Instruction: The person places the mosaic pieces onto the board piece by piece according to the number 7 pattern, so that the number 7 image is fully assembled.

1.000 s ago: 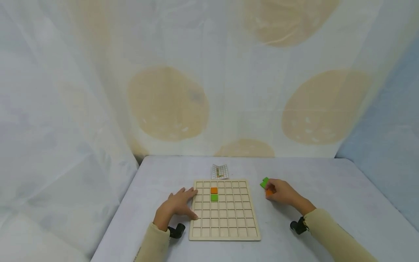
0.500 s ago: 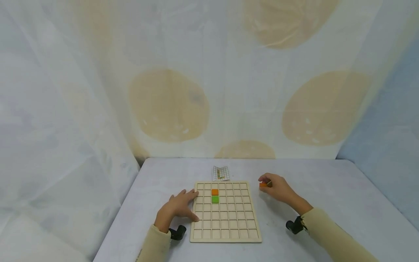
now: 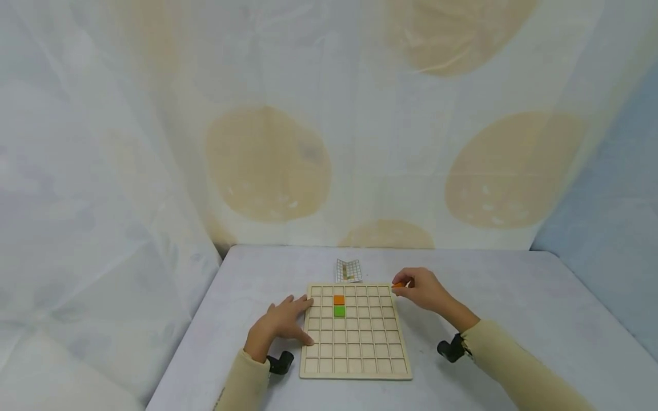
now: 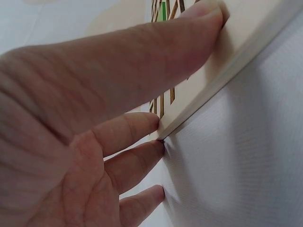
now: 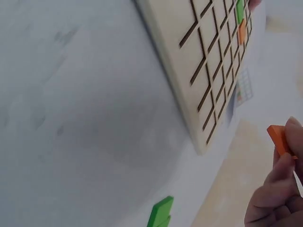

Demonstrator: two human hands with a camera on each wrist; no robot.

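A wooden grid board (image 3: pixel 354 365) lies flat on the table. An orange tile (image 3: pixel 338 299) and a green tile (image 3: pixel 339 311) sit in two adjoining cells near its far side. My left hand (image 3: pixel 285 322) rests on the board's left edge with the fingers straight; the left wrist view shows my thumb (image 4: pixel 156 52) on the rim of the board (image 4: pixel 246 52). My right hand (image 3: pixel 418 288) hovers at the board's far right corner and pinches a small orange tile (image 3: pixel 397 284) (image 5: pixel 278 140). Green tiles (image 5: pixel 160 213) lie on the table in the right wrist view.
A small folded pattern card (image 3: pixel 348 270) lies just beyond the board's far edge. The pale table (image 3: pixel 514 319) stretches to the right, and draped fabric (image 3: pixel 329 125) closes in the back and sides.
My right hand picked an orange tile from the table to the right of the board and carried it left to the board's far right corner. My left hand stayed put.
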